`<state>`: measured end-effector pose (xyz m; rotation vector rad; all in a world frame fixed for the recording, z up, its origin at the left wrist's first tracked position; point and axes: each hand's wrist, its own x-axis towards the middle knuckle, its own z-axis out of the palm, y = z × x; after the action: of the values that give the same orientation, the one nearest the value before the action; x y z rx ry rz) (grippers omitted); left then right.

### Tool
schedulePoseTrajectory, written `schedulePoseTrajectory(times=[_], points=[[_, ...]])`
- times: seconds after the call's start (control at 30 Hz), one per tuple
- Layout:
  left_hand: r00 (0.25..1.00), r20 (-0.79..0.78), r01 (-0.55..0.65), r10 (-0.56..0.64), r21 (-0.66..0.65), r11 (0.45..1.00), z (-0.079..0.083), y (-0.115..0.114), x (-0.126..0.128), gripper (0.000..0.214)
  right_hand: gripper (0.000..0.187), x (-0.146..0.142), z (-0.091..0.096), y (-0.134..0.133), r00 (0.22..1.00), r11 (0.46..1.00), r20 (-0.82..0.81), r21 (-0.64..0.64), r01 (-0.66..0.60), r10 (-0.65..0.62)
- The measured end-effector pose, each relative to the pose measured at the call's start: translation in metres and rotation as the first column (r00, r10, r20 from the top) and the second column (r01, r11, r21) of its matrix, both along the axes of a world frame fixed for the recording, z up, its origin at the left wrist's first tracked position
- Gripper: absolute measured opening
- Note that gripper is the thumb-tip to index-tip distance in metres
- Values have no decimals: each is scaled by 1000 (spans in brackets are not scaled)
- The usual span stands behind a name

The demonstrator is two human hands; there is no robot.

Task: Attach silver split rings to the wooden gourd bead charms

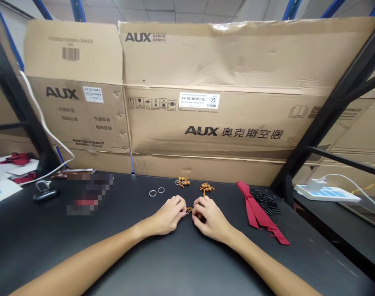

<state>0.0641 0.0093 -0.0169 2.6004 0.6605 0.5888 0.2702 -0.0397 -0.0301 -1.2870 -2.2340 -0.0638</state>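
Note:
My left hand (pixel 170 213) and my right hand (pixel 209 218) meet at the middle of a black table (pixel 113 255), fingers curled. Between them they pinch a small brown bead charm (pixel 191 210) with an orange cord. The left fingers also seem to hold a small metal ring, mostly hidden. Just beyond the hands lie two more bead charms (pixel 183 181) (pixel 206 188). Two loose metal rings (pixel 156 191) lie to the left of those.
Red ribbon strips (pixel 258 210) and a pile of black rings (pixel 266 201) lie right of the hands. A black object with a loop (pixel 45 192) sits far left. Large AUX cardboard boxes (pixel 206 102) wall off the back. A white power strip (pixel 326 192) lies at right.

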Motion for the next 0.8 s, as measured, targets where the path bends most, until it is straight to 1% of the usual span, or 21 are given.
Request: schedulePoseTrajectory(times=[0.1,0.2,0.37,0.47,0.6,0.7,0.8], points=[[999,-35,9,-8,52,999,0,-1,-1,16,11,7,-3,6,999,999,-6,3,38,-38],[999,-42,4,0,100,995,-2,-2,-1,9,11,11,-4,8,998,998,-5,7,65,-65],[999,-23,-33,36,97,995,-1,-5,-1,12,9,7,-3,5,998,998,35,19,57,-58],[998,-7,-68,69,100,993,0,-6,-1,16,1,4,-4,3,999,999,27,-8,35,-34],[996,16,-87,85,120,989,-2,-5,0,16,8,1,-4,3,1000,997,19,-78,-14,15],[996,21,-85,83,128,988,-4,-5,0,11,12,-1,-6,2,1000,994,-6,-108,-29,29],[997,25,-78,75,143,987,-5,-4,0,5,11,-2,-7,1,998,991,-39,-121,-48,44]])
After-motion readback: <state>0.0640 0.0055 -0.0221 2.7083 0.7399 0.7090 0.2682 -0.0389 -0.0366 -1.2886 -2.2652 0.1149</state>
